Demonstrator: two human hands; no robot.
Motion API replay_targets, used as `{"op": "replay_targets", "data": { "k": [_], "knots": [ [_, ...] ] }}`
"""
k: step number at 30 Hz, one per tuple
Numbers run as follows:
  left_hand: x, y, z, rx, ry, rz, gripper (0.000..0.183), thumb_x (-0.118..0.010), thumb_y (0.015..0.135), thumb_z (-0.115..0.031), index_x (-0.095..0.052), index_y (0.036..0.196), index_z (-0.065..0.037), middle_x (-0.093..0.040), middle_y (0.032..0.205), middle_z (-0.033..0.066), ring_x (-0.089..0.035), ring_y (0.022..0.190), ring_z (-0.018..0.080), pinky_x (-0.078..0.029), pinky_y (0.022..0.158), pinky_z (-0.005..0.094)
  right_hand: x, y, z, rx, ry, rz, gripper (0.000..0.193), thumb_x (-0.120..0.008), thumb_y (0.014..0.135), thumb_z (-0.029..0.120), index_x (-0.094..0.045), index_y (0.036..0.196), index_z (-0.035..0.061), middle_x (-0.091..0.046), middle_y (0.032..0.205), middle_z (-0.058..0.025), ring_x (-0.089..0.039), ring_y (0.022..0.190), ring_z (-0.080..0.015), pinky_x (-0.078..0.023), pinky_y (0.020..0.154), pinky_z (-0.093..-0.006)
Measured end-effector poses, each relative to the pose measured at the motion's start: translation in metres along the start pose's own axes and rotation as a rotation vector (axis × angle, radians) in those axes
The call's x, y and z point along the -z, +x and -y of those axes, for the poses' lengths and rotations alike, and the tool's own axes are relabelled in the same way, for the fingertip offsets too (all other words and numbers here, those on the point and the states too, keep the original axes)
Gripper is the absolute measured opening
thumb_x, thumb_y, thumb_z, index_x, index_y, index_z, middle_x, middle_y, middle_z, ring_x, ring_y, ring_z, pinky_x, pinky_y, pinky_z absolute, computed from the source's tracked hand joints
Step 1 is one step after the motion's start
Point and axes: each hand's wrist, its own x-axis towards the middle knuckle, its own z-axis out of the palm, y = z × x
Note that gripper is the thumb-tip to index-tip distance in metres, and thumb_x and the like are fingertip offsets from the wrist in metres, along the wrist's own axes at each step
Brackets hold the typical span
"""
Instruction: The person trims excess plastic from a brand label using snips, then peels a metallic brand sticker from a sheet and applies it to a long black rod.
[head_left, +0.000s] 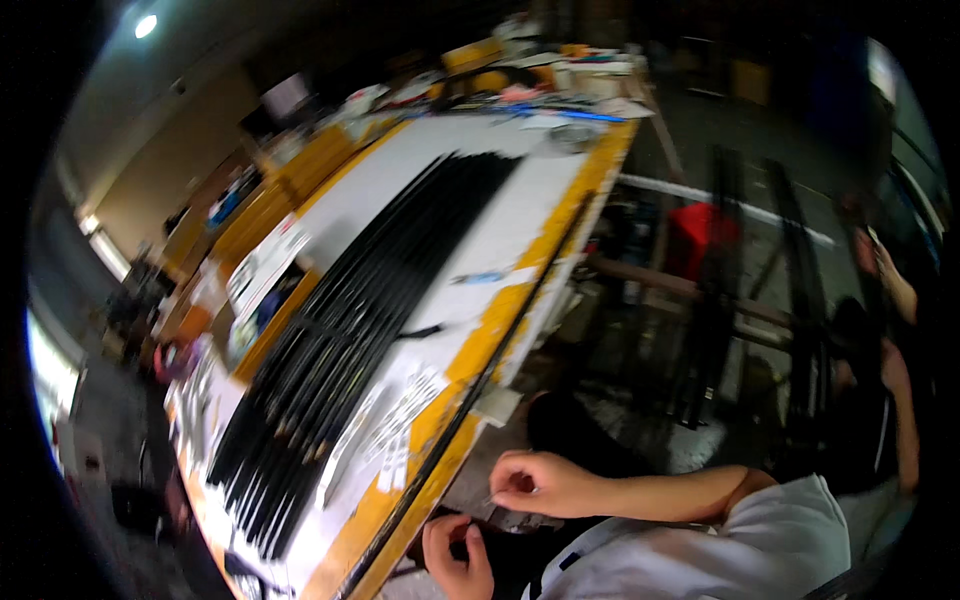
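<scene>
My right hand [535,484] is off the table's near edge, its fingers curled in and thumb and fingertips pinched together. A tiny pale thing may show at the fingertips, too blurred to name. Lower and to its left is my left hand [457,558], also curled, thumb close to the fingers; what it holds, if anything, is hidden. Beside it a long thin black rod [455,425] lies along the table's yellow edge. Many slim black rods [350,300] lie side by side across the white tabletop. Sheets of white labels [405,405] lie between these rods and the edge.
A blue-and-white slim item [485,277] and a black strip [422,332] lie on the table [350,180]. Yellow wooden trays [270,215] line its far left side. To the right are a red container [700,238], dark upright bundles [715,330] and another person's arm [900,290].
</scene>
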Motion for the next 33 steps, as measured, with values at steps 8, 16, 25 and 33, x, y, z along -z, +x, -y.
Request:
{"op": "replay_targets", "data": {
  "k": [8, 16, 25, 33],
  "knots": [
    [-0.012, -0.017, -0.019, -0.027, -0.211, 0.133, 0.014, -0.056, 0.084, -0.006, -0.057, 0.094, 0.003, -0.054, 0.095, 0.0103, -0.052, 0.088, 0.021, -0.044, 0.08, 0.0299, 0.02, -0.054, -0.001, 0.017, -0.103, -0.267, 0.012, -0.061, 0.083, 0.015, -0.056, 0.084, 0.0043, -0.053, 0.079, 0.0011, -0.048, 0.068, -0.006, -0.041, 0.061, -0.0215],
    [0.011, -0.028, -0.054, -0.176, -0.817, 0.307, 0.028, -0.054, 0.086, -0.022, -0.057, 0.102, 0.0, -0.056, 0.105, 0.0138, -0.053, 0.093, 0.0232, -0.041, 0.085, 0.0332, 0.105, -0.114, 0.072, 0.211, -0.016, -1.081, 0.015, -0.057, 0.081, 0.006, -0.06, 0.097, 0.0046, -0.062, 0.089, -0.0047, -0.054, 0.061, -0.01, -0.045, 0.051, -0.0232],
    [0.011, -0.038, -0.097, -0.496, -1.478, 0.588, 0.064, -0.038, 0.083, -0.061, -0.047, 0.126, -0.016, -0.043, 0.128, 0.0171, -0.045, 0.105, 0.0341, -0.042, 0.084, 0.042, 0.096, -0.118, 0.097, 0.462, -0.319, -0.9, 0.007, -0.052, 0.084, 0.008, -0.053, 0.083, 0.0007, -0.051, 0.122, -0.0196, -0.046, 0.057, -0.0022, -0.034, 0.042, -0.0138],
    [0.018, -0.037, -0.11, -0.46, -1.466, 0.525, 0.059, -0.05, 0.08, -0.052, -0.05, 0.122, -0.011, -0.043, 0.126, 0.0183, -0.045, 0.108, 0.0344, -0.038, 0.089, 0.0421, 0.055, -0.082, 0.044, 0.186, -0.076, -0.599, 0.002, -0.052, 0.083, 0.004, -0.053, 0.081, 0.0019, -0.052, 0.12, -0.0184, -0.049, 0.059, -0.0042, -0.036, 0.045, -0.0149]
  ]
}}
